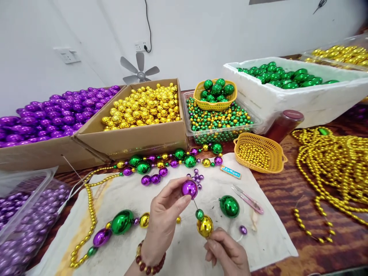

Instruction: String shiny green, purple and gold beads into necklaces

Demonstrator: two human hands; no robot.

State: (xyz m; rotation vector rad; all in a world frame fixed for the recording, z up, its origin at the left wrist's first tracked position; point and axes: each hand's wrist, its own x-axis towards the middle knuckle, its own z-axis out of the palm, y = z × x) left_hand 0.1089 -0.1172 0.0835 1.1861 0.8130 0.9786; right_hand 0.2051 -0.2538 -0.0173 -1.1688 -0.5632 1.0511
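Purple bead [189,189] is up in our left hand [165,211], held between thumb and fingers above the white cloth [270,237]. We've only got the head view, so that's all we're going on.

Our right hand [227,253] is pinched around the lower end of a gold bead [204,226]; can't tell if it also has the end of the thin needle [196,204]. That needle runs up from a small green bead [199,214], which sits right against the gold one, to the underside of the purple bead. Looks to us like we're mid-threading. Our guess is the next move calls for keeping the hole lined up and easing the purple bead down without bending the needle.

Texture-wise, everything's mirror-shiny. Purple and gold are roundish, while the large green bead [229,206] to the right is more egg-shaped. Pink-handled snips [258,209] lie just beyond it, metal blades pointing away from us. On the left, a limp gold bead string [92,211] of little round beads curves over the cloth. Yellow basket [276,154] is perforated, plastic by the look of it; the box [135,138] of gold beads is plain brown cardboard.
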